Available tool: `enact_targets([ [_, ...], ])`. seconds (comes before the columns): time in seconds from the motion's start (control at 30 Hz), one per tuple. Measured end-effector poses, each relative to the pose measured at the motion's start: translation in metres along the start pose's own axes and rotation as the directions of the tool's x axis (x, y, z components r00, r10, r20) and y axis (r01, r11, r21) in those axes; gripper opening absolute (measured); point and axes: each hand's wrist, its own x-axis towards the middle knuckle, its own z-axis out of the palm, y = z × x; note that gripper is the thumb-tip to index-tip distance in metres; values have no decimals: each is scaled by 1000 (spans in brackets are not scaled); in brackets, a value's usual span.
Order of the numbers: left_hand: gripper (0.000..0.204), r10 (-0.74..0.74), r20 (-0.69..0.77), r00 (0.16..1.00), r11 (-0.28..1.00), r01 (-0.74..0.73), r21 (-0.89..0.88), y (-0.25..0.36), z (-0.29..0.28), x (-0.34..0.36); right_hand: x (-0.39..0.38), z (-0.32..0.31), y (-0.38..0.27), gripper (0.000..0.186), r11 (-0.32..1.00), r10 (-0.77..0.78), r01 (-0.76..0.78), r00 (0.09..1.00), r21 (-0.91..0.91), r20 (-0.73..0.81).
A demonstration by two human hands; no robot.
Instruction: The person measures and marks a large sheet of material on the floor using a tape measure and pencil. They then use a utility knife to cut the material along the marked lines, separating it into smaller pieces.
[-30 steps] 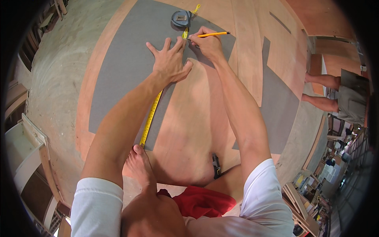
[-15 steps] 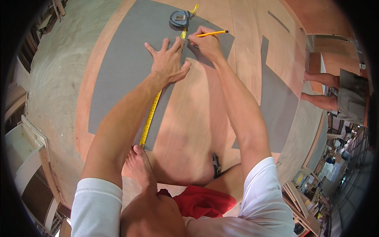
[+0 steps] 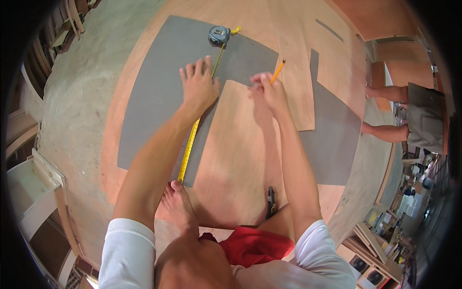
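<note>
A tape measure [image 3: 219, 35] lies at the far end of a grey sheet [image 3: 149, 91], its yellow blade [image 3: 188, 149] drawn out toward me along the sheet's right part. My bare foot [image 3: 177, 204] rests at the near end of the blade. My left hand [image 3: 199, 89] lies flat on the sheet with fingers stretched out, its palm side over the middle of the blade. To the right, my right hand [image 3: 273, 94] is raised a little over the bare plywood [image 3: 231, 159], closed around a yellow pencil [image 3: 277, 72] that points up. Its fingertips are slightly blurred.
A dark utility knife [image 3: 271, 201] lies near my right leg. Another grey piece [image 3: 329, 130] covers plywood at the right, with a thin grey strip [image 3: 329, 30] beyond. Another person's legs [image 3: 387, 130] stand at the right edge. Curved wooden parts [image 3: 41, 202] stand at the left.
My right hand, with the pencil, has pulled back from beside the tape blade toward me and to the right. My left hand has turned, its fingers closer together. The view has shifted slightly.
</note>
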Motion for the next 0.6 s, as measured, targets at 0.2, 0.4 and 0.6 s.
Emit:
enact_targets([
  [0.2, 31, -142, 214, 966, 988, 151, -26, 19, -32, -15, -138, -51, 37, 30, 904, 52, -160, 962, -396, -269],
  [0.4, 22, -87, -17, 996, 982, 83, -168, -30, -48, 27, -217, -48, 41, 20, 858, 75, -170, 975, -484, -210],
  [0.6, 15, -240, 37, 970, 929, 241, -280, -56, -88, 51, -251, -38, 22, 24, 826, 138, -148, 989, -544, -60],
])
